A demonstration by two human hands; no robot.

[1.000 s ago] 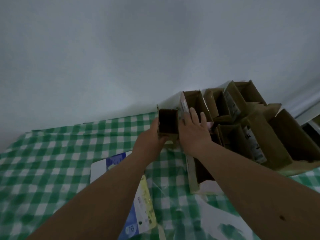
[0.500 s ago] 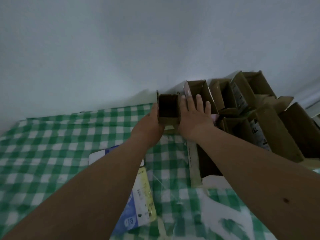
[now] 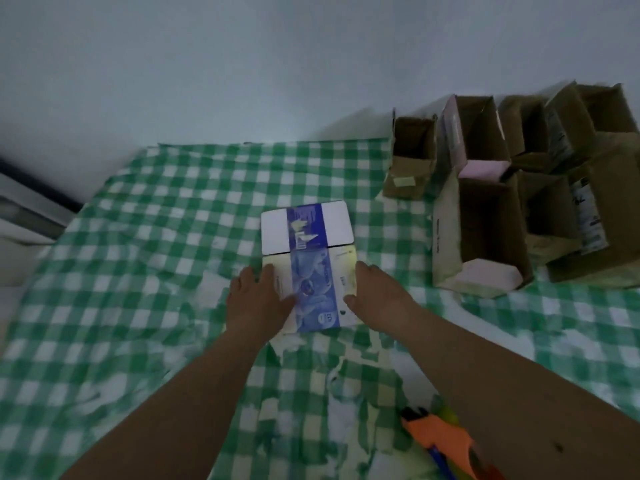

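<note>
**Q:** What is on the far left?

**A:** A pale wall [image 3: 242,64] meets a surface covered by a green and white checked cloth [image 3: 145,216], which is rumpled and fills most of the view.

**Q:** And moving toward the middle?

**A:** The person's left hand [image 3: 256,301] lies at the left edge of a flattened carton [image 3: 308,251]. Its fingers are fairly straight and point away from the person. The thumb is laid on the printed face. The hand is relaxed, not clenched.

**Q:** Where is the carton?

**A:** It lies flat on the cloth at the centre, white with a blue band down its middle and a fold across it. Its near half sits between the two hands.

**Q:** What about the other hand?

**A:** The right hand [image 3: 379,296] mirrors the first at the carton's right edge. Its fingers are loose along the side and its thumb touches the face.

**Q:** And on the right?

**A:** A small brown box [image 3: 412,161] stands open near the wall. Just beside it are several larger cardboard boxes [image 3: 491,230], packed together with their tops open. At the lower right, an orange tool [image 3: 438,439] lies on the cloth, partly hidden by the right forearm
</note>
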